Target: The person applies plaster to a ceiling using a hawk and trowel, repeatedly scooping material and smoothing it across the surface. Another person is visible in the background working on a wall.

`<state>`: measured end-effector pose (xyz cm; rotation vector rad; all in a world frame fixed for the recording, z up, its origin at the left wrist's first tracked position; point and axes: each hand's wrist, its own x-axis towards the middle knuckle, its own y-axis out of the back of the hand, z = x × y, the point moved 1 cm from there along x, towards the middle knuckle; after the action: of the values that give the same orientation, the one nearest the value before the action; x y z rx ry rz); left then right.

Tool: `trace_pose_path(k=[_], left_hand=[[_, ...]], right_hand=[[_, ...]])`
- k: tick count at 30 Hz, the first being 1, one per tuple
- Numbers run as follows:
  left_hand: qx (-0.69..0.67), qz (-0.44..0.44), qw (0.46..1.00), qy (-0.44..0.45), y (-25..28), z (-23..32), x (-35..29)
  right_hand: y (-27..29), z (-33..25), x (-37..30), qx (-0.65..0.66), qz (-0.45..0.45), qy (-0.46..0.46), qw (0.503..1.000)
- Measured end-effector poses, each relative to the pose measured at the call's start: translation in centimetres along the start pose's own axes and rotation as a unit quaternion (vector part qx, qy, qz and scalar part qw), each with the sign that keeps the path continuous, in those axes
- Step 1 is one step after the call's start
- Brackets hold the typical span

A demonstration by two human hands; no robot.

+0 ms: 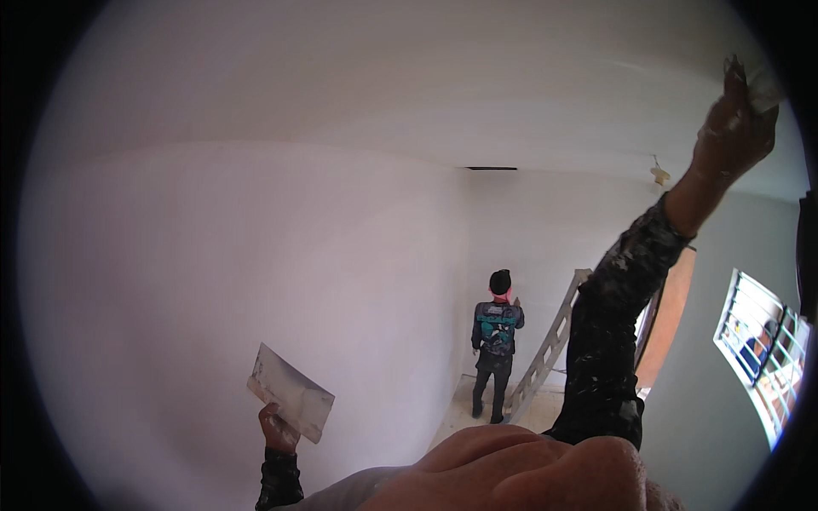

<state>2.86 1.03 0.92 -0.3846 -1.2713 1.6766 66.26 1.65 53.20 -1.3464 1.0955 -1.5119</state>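
My left hand [277, 428] is closed round the lower edge of a flat rectangular metal plate [294, 393], smeared with pale plaster. It is held up at the lower left, in front of the white wall [341, 281]; a gap between plate and wall cannot be judged. At the upper right my right arm reaches up towards the ceiling [477, 77]. My right hand [734, 132], spotted with white, closes on a pale flat tool [764, 92]. The picture's dark rim cuts into that tool, and its exact kind does not show.
Farther back a person [497, 341] in dark clothes stands facing the far wall. A ladder [547, 349] leans to the right of them. A light fitting [659, 175] hangs from the ceiling. At the right are an orange-brown door panel [673, 315] and a barred window [758, 345].
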Motion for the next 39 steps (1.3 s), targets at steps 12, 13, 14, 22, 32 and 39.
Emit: trace_pose_path(k=[12,13,14,22,32,39], left_hand=[[-0.025,0.045,0.997,-0.059,-1.0,-2.5,-1.6],[-0.009,0.041,0.997,-0.063,-2.4,-2.4,-2.0],[0.011,0.041,0.996,-0.072,-3.8,-1.9,-2.7],[0.084,-0.078,0.992,-0.052,-15.0,-2.3,-1.5],[0.071,-0.254,0.965,0.008,-19.6,-7.4,3.1],[0.020,-0.228,0.973,0.042,-19.2,-5.9,5.9]], right_hand=[[-5.8,-35.5,-8.3,0.313,-0.079,-0.312,0.894],[-4.5,-36.5,-8.5,0.380,-0.129,-0.329,0.855],[-3.0,-37.2,-8.6,0.463,-0.160,-0.335,0.805],[9.8,-34.7,-13.4,0.948,-0.182,-0.186,0.186],[18.9,-30.5,-19.4,0.819,-0.480,-0.024,0.312],[10.0,-12.8,-22.6,0.520,-0.543,-0.207,0.626]])
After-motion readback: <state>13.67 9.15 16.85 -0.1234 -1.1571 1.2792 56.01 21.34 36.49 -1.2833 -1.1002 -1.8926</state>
